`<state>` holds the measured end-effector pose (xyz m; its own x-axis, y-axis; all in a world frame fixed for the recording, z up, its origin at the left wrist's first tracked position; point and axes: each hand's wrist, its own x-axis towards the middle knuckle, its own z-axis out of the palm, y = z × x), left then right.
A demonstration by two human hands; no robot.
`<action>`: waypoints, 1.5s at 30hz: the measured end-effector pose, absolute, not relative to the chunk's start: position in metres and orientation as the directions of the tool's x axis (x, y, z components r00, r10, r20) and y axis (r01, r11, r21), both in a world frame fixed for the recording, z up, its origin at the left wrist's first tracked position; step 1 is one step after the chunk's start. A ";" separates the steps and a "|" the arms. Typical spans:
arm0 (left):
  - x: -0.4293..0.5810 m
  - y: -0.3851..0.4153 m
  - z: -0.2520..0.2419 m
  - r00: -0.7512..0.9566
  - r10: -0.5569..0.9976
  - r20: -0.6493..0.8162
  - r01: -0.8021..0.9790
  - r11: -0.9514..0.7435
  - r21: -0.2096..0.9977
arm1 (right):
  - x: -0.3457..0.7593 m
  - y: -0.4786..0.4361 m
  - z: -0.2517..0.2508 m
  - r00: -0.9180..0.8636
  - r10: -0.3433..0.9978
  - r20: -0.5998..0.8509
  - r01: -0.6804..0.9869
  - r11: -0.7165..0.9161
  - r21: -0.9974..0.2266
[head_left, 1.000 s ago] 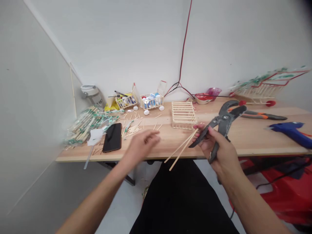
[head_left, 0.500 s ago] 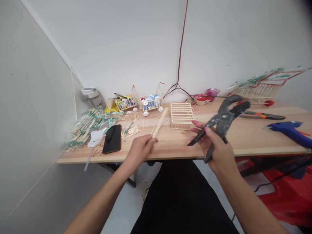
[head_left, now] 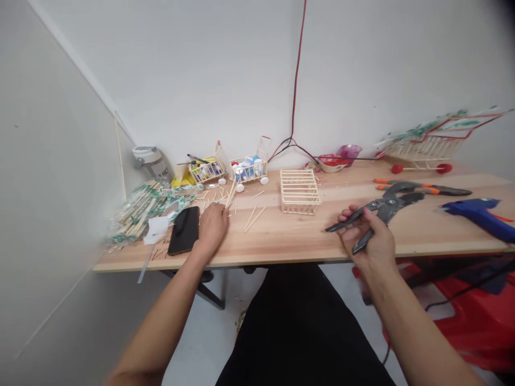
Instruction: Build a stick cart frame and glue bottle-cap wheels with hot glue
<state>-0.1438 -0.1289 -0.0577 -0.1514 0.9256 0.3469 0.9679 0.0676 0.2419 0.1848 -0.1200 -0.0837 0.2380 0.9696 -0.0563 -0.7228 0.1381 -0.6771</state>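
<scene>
Seen from the person's head, the left hand (head_left: 212, 228) lay palm down on the wooden table (head_left: 257, 261) at about 11 o'clock, its fingers curled beside a scatter of cut wooden sticks (head_left: 217, 212). The fingertips were hidden, so whether they pinched anything could not be told. The right hand (head_left: 372, 241), at about 1 o'clock, was clenched around the handles of a pair of black pliers (head_left: 392, 208), whose head pointed toward 3 o'clock.

At 12 o'clock, well apart from both hands, stood a slatted stick frame (head_left: 300, 192) that looked fully joined but showed no wheels or handle. Beyond the left hand, a small stick cart (head_left: 207, 171) and a second stick cart (head_left: 248, 170) had white wheels and were loaded with small items. A larger cart (head_left: 426, 145) with red wheels stood at 2 o'clock. Loose sticks remained, with a wrapped chopstick bundle (head_left: 140, 212) and a phone (head_left: 184, 230) at 10 o'clock. Orange-handled pliers (head_left: 422, 186) and a blue glue gun (head_left: 477, 212) lay at 2 o'clock.
</scene>
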 end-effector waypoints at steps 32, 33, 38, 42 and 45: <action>-0.090 -0.117 -0.049 -0.022 0.987 0.161 0.890 -0.054 0.453 | 0.183 -0.121 -0.090 0.117 0.993 0.011 -0.668 0.087 -0.739; -0.092 -0.117 -0.049 -0.028 0.986 0.167 0.876 -0.056 0.478 | 0.183 -0.121 -0.090 0.116 0.993 0.010 -0.668 0.085 -0.739; -0.109 -0.118 -0.045 -0.065 0.977 0.204 0.745 -0.089 0.662 | 0.184 -0.120 -0.092 0.106 0.994 0.011 -0.658 0.079 -0.749; -0.119 -0.117 -0.046 -0.029 0.994 0.107 0.536 -0.075 0.841 | 0.183 -0.120 -0.091 0.114 0.993 -0.007 -0.658 0.070 -0.749; -0.121 -0.118 -0.050 0.042 0.999 0.029 0.366 -0.042 0.930 | 0.183 -0.120 -0.091 0.122 0.992 -0.008 -0.654 0.074 -0.753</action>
<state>-0.1212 -0.1177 -0.0496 0.0424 0.9987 0.0289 0.3658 -0.0424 0.9297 0.1826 -0.1198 -0.0905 0.1221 0.9925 -0.0080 -0.6539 0.0743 -0.7529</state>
